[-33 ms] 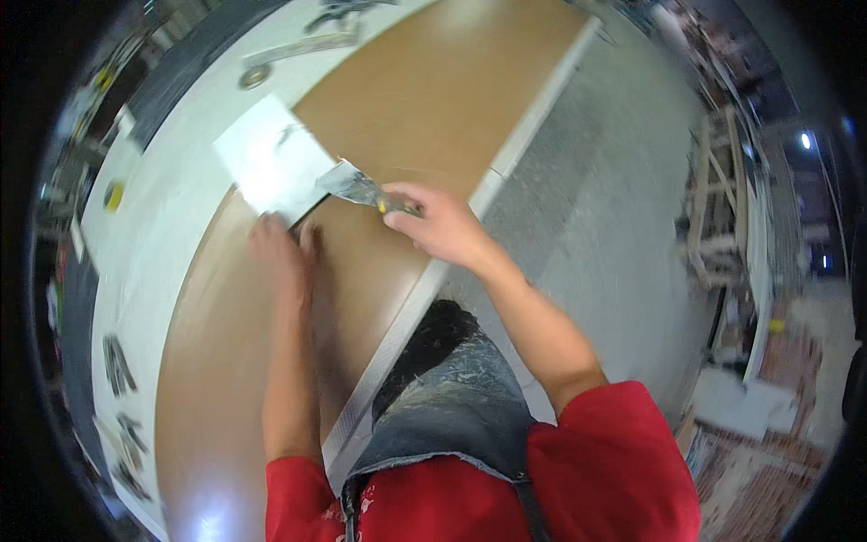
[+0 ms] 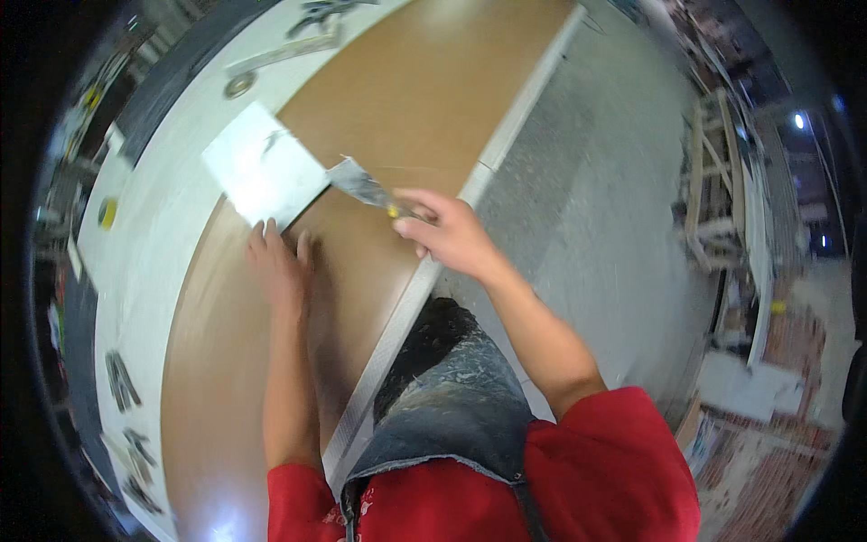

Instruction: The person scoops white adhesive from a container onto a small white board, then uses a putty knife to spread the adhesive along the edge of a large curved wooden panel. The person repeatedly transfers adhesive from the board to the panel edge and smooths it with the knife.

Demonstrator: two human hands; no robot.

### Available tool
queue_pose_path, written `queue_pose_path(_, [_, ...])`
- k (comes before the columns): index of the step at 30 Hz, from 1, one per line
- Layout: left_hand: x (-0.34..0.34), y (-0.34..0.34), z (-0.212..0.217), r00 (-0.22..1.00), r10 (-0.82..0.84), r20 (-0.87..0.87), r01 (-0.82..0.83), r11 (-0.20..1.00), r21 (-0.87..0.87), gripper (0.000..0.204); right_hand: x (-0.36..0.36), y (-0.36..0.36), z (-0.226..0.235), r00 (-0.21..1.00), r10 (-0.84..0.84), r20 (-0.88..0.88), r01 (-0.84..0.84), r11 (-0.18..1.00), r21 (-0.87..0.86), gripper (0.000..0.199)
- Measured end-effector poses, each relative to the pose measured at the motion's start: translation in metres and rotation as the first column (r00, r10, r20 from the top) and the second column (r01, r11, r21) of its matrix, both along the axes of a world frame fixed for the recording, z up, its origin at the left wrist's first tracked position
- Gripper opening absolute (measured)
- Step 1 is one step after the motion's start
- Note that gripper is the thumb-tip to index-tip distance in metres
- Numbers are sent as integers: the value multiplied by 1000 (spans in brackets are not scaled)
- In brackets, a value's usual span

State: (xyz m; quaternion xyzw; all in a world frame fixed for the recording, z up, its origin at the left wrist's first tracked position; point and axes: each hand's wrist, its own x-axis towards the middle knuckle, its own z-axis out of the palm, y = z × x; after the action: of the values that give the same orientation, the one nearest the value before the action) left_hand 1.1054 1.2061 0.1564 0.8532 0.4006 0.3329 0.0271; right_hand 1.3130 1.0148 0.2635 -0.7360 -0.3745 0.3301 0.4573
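My right hand [image 2: 453, 235] is closed round the handle of a putty knife [image 2: 359, 184], its smeared metal blade pointing left. The blade's tip is beside the right corner of a shiny white square plate [image 2: 257, 167]. That plate lies across the edge of a long brown board [image 2: 406, 99], partly over the white tabletop. My left hand [image 2: 282, 266] rests low on the board with fingers apart, its fingertips at the plate's near edge. Whether they press on the plate or only touch it, I cannot tell.
A tape roll [image 2: 239, 86] and a yellow-and-black round item [image 2: 107, 213] lie on the white tabletop [image 2: 135, 271]. Dark hand tools [image 2: 122, 381] sit at lower left, more at the top. Right of the board is grey floor [image 2: 596, 199], with a wooden frame [image 2: 709, 181] beyond.
The putty knife has drawn slightly right, off the white plate's corner. My left hand has hardly moved, its fingers a little more spread. The whole view has shifted slightly.
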Motion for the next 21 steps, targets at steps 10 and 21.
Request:
queue_pose_path(10, [29,-164,28,676,-701,-225,594,700,-396,68,-9,-135,-109,365,-371,-854,809,580,93,44])
queue_pose_path(21, [35,-164,19,679,-682,-272,598,729,-334,64,12,-94,-148,453,-453,-768,818,555,155,51])
